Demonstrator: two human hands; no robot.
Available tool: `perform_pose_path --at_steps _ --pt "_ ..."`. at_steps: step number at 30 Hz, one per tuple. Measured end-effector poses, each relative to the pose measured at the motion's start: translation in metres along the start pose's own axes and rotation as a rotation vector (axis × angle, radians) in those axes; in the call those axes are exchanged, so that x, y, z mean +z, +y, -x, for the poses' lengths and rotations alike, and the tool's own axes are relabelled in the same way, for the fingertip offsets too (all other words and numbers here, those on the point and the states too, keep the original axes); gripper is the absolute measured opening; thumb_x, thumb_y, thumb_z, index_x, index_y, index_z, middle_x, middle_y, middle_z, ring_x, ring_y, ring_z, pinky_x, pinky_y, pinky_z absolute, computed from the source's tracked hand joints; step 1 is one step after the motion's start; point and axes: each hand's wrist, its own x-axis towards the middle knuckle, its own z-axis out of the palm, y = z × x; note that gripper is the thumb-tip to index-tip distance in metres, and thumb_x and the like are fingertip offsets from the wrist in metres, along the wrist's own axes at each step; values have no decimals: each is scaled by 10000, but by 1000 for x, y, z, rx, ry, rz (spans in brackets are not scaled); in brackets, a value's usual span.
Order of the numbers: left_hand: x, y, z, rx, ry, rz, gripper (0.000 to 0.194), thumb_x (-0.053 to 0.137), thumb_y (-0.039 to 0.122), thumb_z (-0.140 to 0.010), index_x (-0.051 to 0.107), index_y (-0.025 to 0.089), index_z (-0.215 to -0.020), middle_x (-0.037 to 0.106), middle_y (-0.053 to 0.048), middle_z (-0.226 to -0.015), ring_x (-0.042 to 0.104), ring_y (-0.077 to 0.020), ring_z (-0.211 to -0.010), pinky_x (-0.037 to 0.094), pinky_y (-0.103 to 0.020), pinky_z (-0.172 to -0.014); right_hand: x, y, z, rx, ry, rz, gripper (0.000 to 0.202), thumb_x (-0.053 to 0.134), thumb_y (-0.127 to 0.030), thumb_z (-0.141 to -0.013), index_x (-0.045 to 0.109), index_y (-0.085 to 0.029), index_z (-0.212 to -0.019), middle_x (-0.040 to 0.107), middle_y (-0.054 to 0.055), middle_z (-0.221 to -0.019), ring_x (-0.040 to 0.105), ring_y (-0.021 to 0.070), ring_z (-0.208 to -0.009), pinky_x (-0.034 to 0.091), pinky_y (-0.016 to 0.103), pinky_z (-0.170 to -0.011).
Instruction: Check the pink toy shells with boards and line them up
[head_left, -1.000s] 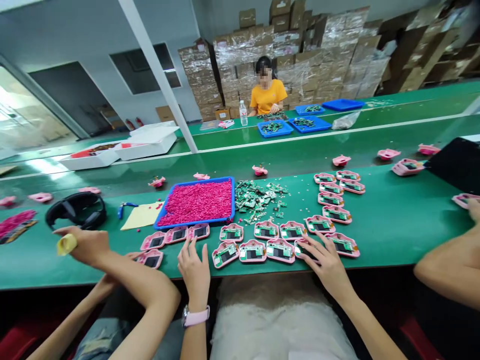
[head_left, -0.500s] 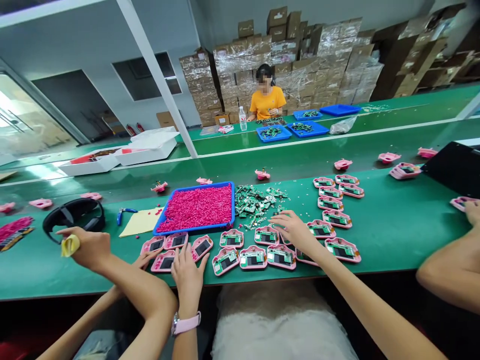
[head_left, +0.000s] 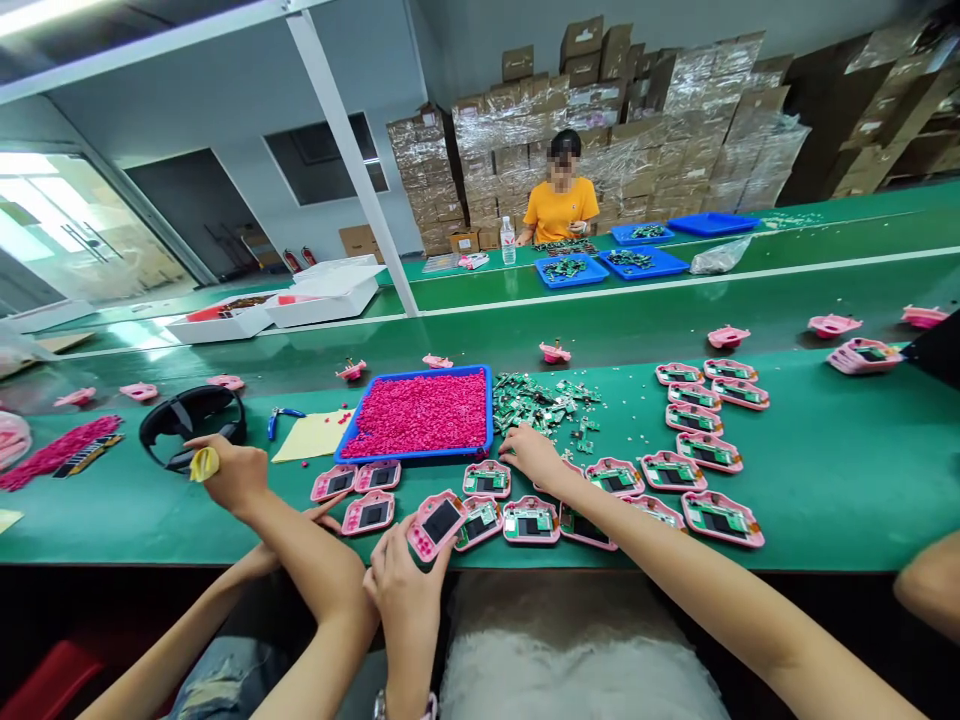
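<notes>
Currently, L hand (head_left: 407, 572) grips pink case (head_left: 438, 523); loose pinch cd drop it off table's (head_left: 840, 470) near edge. R hand's (head_left: 534, 457) grip: can't tell.

Bright, cool indoor light. White glare washes over a glass door (head_left: 52, 225) at far left; a ceiling lamp (head_left: 45, 14) glows above. Background plastic wrap (head_left: 679, 100) glints. Deep shadow lies beneath the worktop (head_left: 817, 450). Wide-angle distortion stretches the edges.
</notes>
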Motion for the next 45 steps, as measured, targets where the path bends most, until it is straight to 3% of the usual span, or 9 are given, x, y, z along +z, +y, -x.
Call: perform_pose_path --at_steps 5,10,13,16,19,24,31,45 --pt "-8 12 26 80 25 53 400 676 367 -792 609 200 -1148 711 -121 -1125 607 -297 -1087 404 -419 -907 -15 -7 19 41 47 -151 144 642 -131 -840 769 -183 -885 769 59 -899 700 209 -860 524 305 -804" --pt "-9 28 42 175 21 225 423 652 421 -807 570 207 -1162 714 -123 -1123 650 -285 -1030 434 -429 -885 -38 -38 74 35 99 -421 138 616 -237 -882 751 -222 -907 773 9 -878 711 159 -750 544 245 -685" --pt "-13 41 47 157 5 381 480 644 503 -799 535 220 -1172 708 -109 -1094 660 -278 -999 474 -430 -878 -46 -64 107 -33 188 -634 106 658 -260 -869 747 -233 -920 762 10 -858 697 148 -724 549 238 -655" --pt "-24 57 47 220 14 448 426 641 517 -806 555 244 -1121 705 -77 -1031 659 -265 -980 494 -423 -877 -51 -82 126 -201 302 -582 103 671 -244 -873 747 -237 -942 735 22 -817 665 148 -729 548 247 -653" --pt "-38 68 45 292 35 464 378 670 454 -803 570 260 -1113 712 -56 -1019 670 -253 -973 514 -422 -883 -54 -89 130 -353 416 -463 122 652 -192 -891 740 -247 -955 759 26 -888 634 163 -803 546 289 -723" --pt "-51 72 47 326 39 472 446 773 449 -695 636 293 -1090 727 -44 -1026 698 -277 -971 573 -403 -813 -61 -91 129 -351 489 -361 105 692 -181 -860 735 -268 -901 751 0 -1071 553 197 -922 502 350 -803" --pt "-61 80 50 395 38 493 579 787 499 -680 572 276 -1169 730 -64 -1045 695 -259 -995 571 -410 -871 -63 -94 131 -360 503 -402 94 687 -190 -870 722 -272 -900 753 -10 -1014 532 199 -910 456 356 -797" --pt "-60 77 56 333 31 495 504 793 484 -665 614 377 -1124 729 -14 -1017 696 -327 -1042 591 -516 -878 -53 -89 135 -227 420 -592 60 705 -284 -862 747 -325 -859 745 -25 -1033 549 201 -964 426 366 -836"
